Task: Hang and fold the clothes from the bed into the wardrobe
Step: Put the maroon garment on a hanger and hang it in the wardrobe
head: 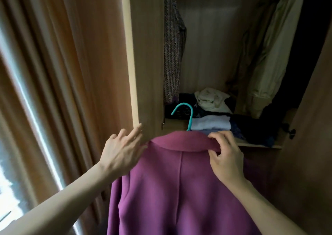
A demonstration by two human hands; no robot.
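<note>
- My right hand (226,158) is in the lower right of the frame; its fingers (220,138) and thumb are pinched together on the right end of the collar of the purple coat (172,189).
- The purple coat fills the lower centre of the frame, its back side turned to me, with a seam running down the middle below the collar.
- The coat sits on a teal hanger (187,115); only the hook and a short part of the neck show above the collar, in the centre of the frame, and the hook is not on any rail.
- My left hand (122,151) is at the left of the coat, fingers spread apart and holding nothing; the fingertips (138,127) are at the edge of the wardrobe door (145,58), and the palm side is against the left shoulder of the coat.
- The wardrobe (212,42) stands open in the upper centre and upper right of the frame.
- Inside, at the upper left of the opening, a patterned knit garment (173,54) hangs down; at the upper right a pale beige jacket (269,51) hangs.
- On the shelf (260,145) behind the hanger hook lie folded light blue clothes (211,124), dark clothes around them, and a crumpled white garment (212,99) further back.
- An orange-brown curtain (71,72) covers the left part of the frame, with bright window light at the far left edge.
</note>
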